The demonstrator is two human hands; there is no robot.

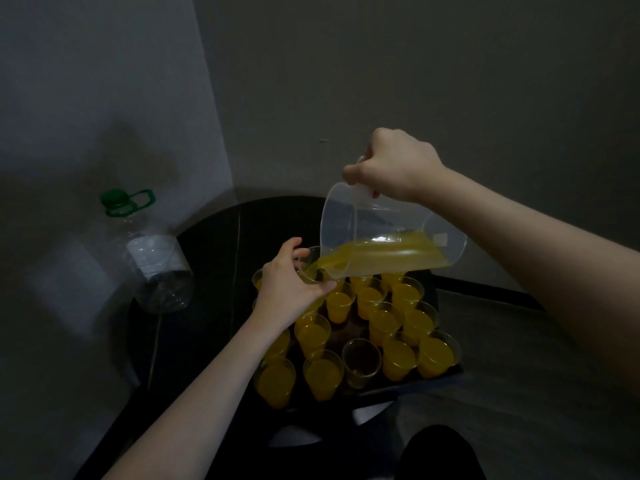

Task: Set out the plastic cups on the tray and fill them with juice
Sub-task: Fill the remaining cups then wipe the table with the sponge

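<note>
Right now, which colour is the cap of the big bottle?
Green cap, head view.

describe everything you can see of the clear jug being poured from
The jug is a clear, plastic-looking pitcher with a wide round mouth and a pale handle on top. The right hand grips that handle and holds it above the tray of cups, tipped steeply toward the left. Orange juice pools along its lower side and runs out at the lip into a cup held by the left hand. It looks under half full.
</note>
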